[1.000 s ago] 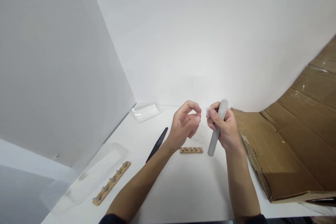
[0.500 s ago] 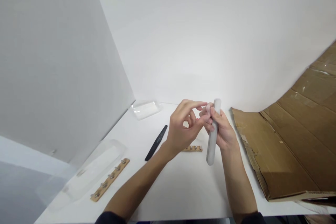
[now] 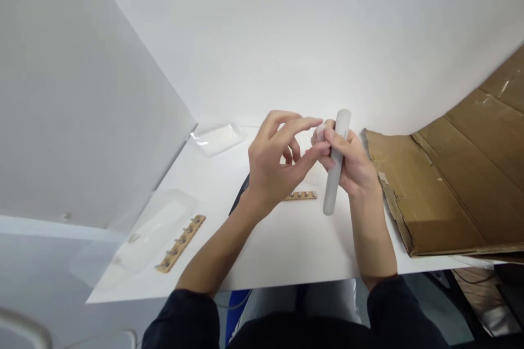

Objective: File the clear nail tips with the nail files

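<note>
My right hand [image 3: 355, 166] is closed around a pale grey bar [image 3: 336, 169], held steeply tilted above the table with both ends showing. At its fingertips sits a small whitish, translucent piece [image 3: 320, 132], whose kind I cannot make out. My left hand [image 3: 276, 158] has its index finger and thumb spread on either side of that piece, the other fingers loosely bent. Whether the left fingertips touch it is unclear. Below the hands lies a wooden strip with metal hooks [image 3: 303, 195], its left part covered by my left hand.
Another wooden hook strip [image 3: 182, 242] lies at the left beside a clear plastic tray [image 3: 158, 229]. A second clear tray [image 3: 219, 140] is at the back left. A flat black object [image 3: 241, 193] is partly behind my left forearm. Folded cardboard [image 3: 446, 191] covers the right side.
The view has tipped downward, bringing the table's front edge and my lap into sight. My left index finger and thumb are spread wider. My right hand still holds the bar.
</note>
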{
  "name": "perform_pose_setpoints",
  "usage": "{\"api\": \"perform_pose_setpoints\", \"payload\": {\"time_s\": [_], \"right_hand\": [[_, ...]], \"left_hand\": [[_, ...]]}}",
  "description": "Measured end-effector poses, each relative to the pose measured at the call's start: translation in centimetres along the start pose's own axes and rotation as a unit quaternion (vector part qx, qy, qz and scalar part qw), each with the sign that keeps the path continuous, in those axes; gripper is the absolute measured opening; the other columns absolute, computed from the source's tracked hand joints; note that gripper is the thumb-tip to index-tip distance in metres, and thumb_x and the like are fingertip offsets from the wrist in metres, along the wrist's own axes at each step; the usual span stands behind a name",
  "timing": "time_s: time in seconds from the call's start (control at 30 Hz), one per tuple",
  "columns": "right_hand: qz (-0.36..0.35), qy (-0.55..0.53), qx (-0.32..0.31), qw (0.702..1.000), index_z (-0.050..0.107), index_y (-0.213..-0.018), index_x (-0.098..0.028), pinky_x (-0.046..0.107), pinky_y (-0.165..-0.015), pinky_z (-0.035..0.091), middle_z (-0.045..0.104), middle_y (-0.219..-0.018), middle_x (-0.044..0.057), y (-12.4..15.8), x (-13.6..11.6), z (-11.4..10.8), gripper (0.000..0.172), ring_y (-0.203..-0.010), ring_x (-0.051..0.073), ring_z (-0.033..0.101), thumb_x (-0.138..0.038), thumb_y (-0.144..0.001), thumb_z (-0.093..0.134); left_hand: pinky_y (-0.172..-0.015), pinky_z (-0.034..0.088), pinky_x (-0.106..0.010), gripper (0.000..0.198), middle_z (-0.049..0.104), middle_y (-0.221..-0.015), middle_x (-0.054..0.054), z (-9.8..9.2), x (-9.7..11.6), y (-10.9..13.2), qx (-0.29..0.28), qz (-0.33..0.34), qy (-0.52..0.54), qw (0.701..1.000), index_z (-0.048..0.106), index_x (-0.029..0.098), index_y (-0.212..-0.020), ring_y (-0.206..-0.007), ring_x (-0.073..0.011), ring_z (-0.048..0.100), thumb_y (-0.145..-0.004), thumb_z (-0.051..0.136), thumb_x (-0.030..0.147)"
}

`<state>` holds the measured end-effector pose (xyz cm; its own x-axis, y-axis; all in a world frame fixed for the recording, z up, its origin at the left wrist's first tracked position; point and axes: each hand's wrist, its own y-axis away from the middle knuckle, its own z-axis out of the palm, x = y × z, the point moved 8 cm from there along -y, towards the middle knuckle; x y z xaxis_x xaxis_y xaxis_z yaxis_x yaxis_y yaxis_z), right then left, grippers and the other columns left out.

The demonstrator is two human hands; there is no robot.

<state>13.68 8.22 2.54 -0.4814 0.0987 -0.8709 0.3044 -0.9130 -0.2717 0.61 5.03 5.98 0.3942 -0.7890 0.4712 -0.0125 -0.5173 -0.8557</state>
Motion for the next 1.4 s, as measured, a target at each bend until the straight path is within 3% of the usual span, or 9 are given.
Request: {"api": "perform_pose_setpoints", "payload": {"time_s": [0.23, 0.47, 0.77, 0.87, 1.07, 1.23, 1.4], "right_hand": [[-0.011, 0.078, 0.053, 0.995, 0.065, -0.079, -0.021, 0.021, -0.047, 0.035, 0.049, -0.070, -0.004, -0.3, -0.7, -1.5, 0.043, -0.055, 0.007, 0.042, -0.060, -0.092, 0.077], [-0.044, 0.128, 0.042, 0.990, 0.071, -0.081, -0.019, 0.024, -0.047, 0.030, 0.058, -0.071, -0.002, 0.4, -2.1, -2.6, 0.032, -0.054, 0.007, 0.040, -0.047, -0.089, 0.084], [-0.047, 0.142, 0.012, 0.989, 0.072, -0.080, -0.019, 0.025, -0.049, 0.029, 0.058, -0.072, -0.003, 0.7, -2.3, -1.8, 0.027, -0.052, 0.005, 0.037, -0.041, -0.093, 0.080], [-0.061, 0.117, 0.020, 0.991, 0.071, -0.081, -0.020, 0.025, -0.049, 0.032, 0.058, -0.074, -0.003, 0.5, -1.9, -2.0, 0.029, -0.053, 0.006, 0.038, -0.044, -0.091, 0.083], [-0.113, 0.053, 0.032, 0.992, 0.070, -0.084, -0.022, 0.021, -0.047, 0.032, 0.059, -0.078, -0.002, 0.0, -1.6, -1.9, 0.024, -0.057, 0.007, 0.039, -0.041, -0.092, 0.083], [-0.102, 0.074, 0.039, 0.991, 0.068, -0.081, -0.021, 0.022, -0.047, 0.033, 0.057, -0.075, -0.003, 0.0, -1.2, -1.6, 0.029, -0.056, 0.007, 0.039, -0.044, -0.091, 0.083], [-0.085, 0.105, 0.051, 0.990, 0.072, -0.086, -0.022, 0.023, -0.047, 0.034, 0.059, -0.075, -0.002, 0.0, -0.9, -1.6, 0.032, -0.056, 0.008, 0.038, -0.052, -0.088, 0.084]], "left_hand": [[-0.043, 0.045, -0.020, 0.022, 0.069, -0.105, -0.002, -0.4, 0.3, -0.2, 0.003, 0.028, 0.028, 0.999, 0.077, 0.026, -0.109, -0.052, -0.0017, 0.050, -0.091, 0.085, 0.036], [-0.047, 0.047, -0.020, 0.020, 0.069, -0.103, -0.001, 0.0, 0.1, -0.4, -0.051, 0.027, 0.015, 0.998, 0.077, 0.026, -0.109, -0.052, -0.0022, 0.051, -0.095, 0.080, 0.039], [-0.052, 0.051, -0.021, 0.015, 0.071, -0.101, -0.004, 0.5, 0.4, -0.2, -0.085, 0.052, -0.010, 0.995, 0.077, 0.026, -0.111, -0.064, -0.0087, 0.059, -0.101, 0.072, 0.036], [-0.048, 0.048, -0.019, 0.019, 0.072, -0.102, -0.003, 0.4, 0.0, -0.3, -0.074, 0.011, 0.026, 0.997, 0.076, 0.025, -0.113, -0.060, -0.0070, 0.058, -0.098, 0.075, 0.038], [-0.038, 0.042, -0.018, 0.023, 0.070, -0.090, -0.001, 1.3, -0.8, -0.3, -0.077, -0.094, 0.168, 0.978, 0.072, 0.020, -0.090, -0.046, -0.0030, 0.052, -0.097, 0.076, 0.041], [-0.037, 0.043, -0.018, 0.021, 0.071, -0.092, -0.001, 1.3, -0.7, 0.0, -0.033, -0.115, 0.203, 0.972, 0.072, 0.020, -0.088, -0.043, -0.0014, 0.050, -0.096, 0.077, 0.038], [-0.035, 0.040, -0.018, 0.019, 0.071, -0.088, -0.001, 0.3, -0.8, 0.1, 0.021, -0.098, 0.172, 0.980, 0.075, 0.020, -0.089, -0.044, -0.0027, 0.052, -0.099, 0.073, 0.036]]}}
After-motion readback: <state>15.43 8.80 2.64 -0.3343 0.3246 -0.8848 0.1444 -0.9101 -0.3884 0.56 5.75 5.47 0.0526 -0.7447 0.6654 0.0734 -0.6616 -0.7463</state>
